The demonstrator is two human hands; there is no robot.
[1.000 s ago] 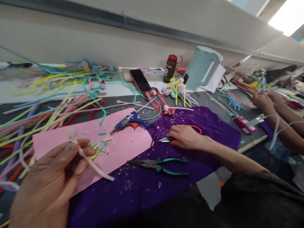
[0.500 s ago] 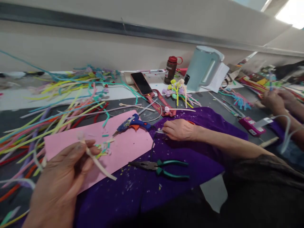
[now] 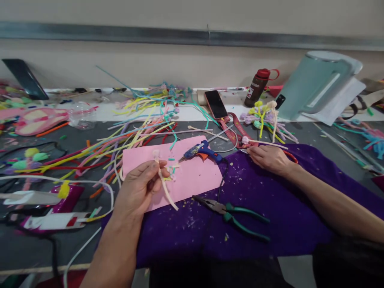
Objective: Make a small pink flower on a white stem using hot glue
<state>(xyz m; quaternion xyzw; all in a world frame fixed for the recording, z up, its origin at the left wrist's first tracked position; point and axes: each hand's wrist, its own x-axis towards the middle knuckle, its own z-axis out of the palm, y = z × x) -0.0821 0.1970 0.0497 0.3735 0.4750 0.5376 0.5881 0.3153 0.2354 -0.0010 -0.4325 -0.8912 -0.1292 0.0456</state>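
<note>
My left hand [image 3: 141,186] is closed, pinching a cream pipe cleaner [image 3: 166,190] between thumb and fingers. A small fluffy pale knob tops the stem, and its tail hangs down over the pink sheet [image 3: 138,158]. On the purple cloth [image 3: 192,236], my right hand [image 3: 267,159] is closed over a pair of scissors; a red handle loop [image 3: 291,157] shows behind it and a bit of blade in front. Between the hands lies a blue glue gun [image 3: 202,150] on the pink sheet, with small cut scraps by its nozzle. Green-handled pliers [image 3: 223,208] rest nearer me.
Loose pipe cleaners [image 3: 144,140] spread across the left. Behind are a phone [image 3: 216,105], a brown bottle [image 3: 255,89], a pale blue kettle [image 3: 312,86] and a pipe-cleaner bunch [image 3: 264,120]. Cords and magenta devices [image 3: 69,198] sit at the left. A cable [image 3: 222,180] trails from the glue gun.
The view has turned left, so the other person's hands are out of sight. My right hand has moved slightly right and away with the scissors. My left hand keeps its pinch.
</note>
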